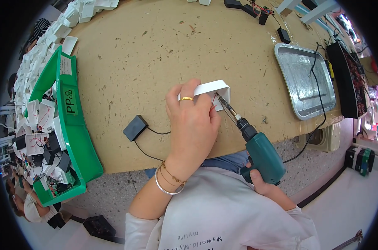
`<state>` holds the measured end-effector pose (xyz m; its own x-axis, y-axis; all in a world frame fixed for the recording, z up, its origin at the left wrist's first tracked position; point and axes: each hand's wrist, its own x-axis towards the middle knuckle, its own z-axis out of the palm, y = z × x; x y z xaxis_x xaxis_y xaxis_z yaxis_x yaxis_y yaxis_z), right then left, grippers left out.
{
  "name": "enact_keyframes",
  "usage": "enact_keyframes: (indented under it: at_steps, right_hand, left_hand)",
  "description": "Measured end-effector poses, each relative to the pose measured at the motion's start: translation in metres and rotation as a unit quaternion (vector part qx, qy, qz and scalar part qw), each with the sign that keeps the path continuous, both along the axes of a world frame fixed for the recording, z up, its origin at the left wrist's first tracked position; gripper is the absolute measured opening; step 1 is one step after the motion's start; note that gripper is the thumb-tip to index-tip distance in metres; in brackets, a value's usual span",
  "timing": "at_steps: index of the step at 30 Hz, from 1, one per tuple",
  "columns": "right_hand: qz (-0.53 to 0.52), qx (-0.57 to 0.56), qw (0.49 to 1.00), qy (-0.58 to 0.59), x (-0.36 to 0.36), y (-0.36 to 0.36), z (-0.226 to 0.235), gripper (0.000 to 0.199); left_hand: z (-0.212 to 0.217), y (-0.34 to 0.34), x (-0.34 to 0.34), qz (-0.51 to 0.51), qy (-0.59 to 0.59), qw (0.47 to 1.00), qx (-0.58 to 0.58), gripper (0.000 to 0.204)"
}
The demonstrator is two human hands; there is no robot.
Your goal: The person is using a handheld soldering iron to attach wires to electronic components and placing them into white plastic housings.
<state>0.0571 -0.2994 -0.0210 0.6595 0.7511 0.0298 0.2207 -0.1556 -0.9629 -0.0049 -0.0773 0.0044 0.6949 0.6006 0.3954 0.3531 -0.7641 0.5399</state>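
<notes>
1. A white plastic housing (212, 87) is held above the near part of the tabletop (155, 62), its open side turned toward the right, by the left hand (195, 125); its near end is pinched between curled fingers.
2. A teal pistol-grip tool (266, 158), apparently a soldering gun, is gripped by the right hand (262, 183); its fingers are closed around the handle, though whether the trigger is pressed cannot be told.
3. The tool's metal tip (228, 104) is directed into the housing, near a red wire (214, 107); contact with a joint cannot be confirmed.
4. A black box (135, 128) is left lying on the tabletop to the left, its dark leads passing toward the left hand and wrist.
5. The step in hand is judged to be the soldering of a wire inside the housing.
6. For the next move, a steady housing and a precisely placed tip seem to be required, with the wire kept unmoved.
</notes>
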Motion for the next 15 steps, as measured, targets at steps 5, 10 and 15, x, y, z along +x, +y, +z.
enact_keyframes:
  at_steps: [5, 10, 15]
  right_hand:
    - [0.019, -0.030, 0.999, -0.023, 0.0012, -0.0013, 0.0013, 0.031]
    - [0.005, -0.021, 1.000, 0.003, 0.0008, 0.0011, 0.0036, 0.030]
    - [0.003, -0.008, 1.000, 0.004, 0.0002, -0.0010, -0.0024, 0.032]
  left_hand:
    - [0.0005, 0.0002, -0.0004, -0.003, 0.002, 1.000, -0.003, 0.018]
    - [-0.0006, 0.0004, -0.0002, -0.003, -0.001, 1.000, -0.002, 0.019]
    - [-0.0006, 0.0002, -0.0012, -0.002, -0.002, 1.000, -0.004, 0.019]
